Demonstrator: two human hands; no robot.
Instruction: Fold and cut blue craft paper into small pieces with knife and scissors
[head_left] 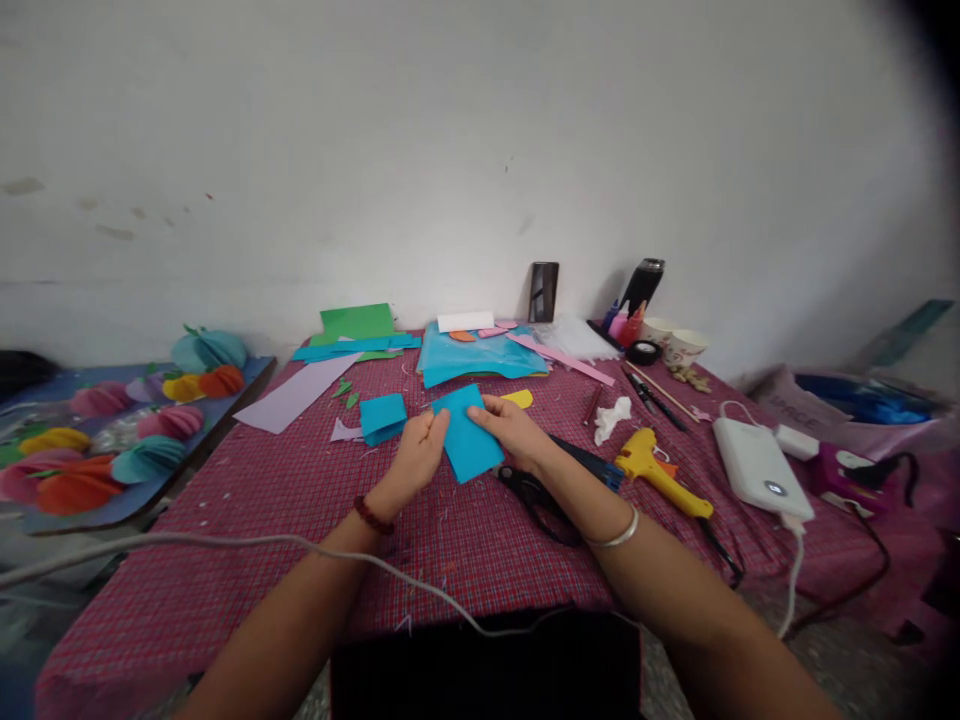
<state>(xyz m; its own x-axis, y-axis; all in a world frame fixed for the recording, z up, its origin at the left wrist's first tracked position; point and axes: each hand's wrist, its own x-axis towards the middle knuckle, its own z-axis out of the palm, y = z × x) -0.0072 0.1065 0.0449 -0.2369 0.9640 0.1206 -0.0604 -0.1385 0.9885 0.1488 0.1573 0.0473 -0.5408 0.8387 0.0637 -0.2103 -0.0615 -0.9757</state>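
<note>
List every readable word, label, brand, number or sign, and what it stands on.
"PACE", perhaps with a letter before it: on the pink bag at right.
Too small or blurred to read: the display on the white power bank; the label on the purple box.

The head view looks forward and down over the table (277, 490) toward a wall (420, 130).

Soft, dim light
A faint shadow lies beside the flask (643, 287); outer edges blur and stretch, upper-right corner black
</note>
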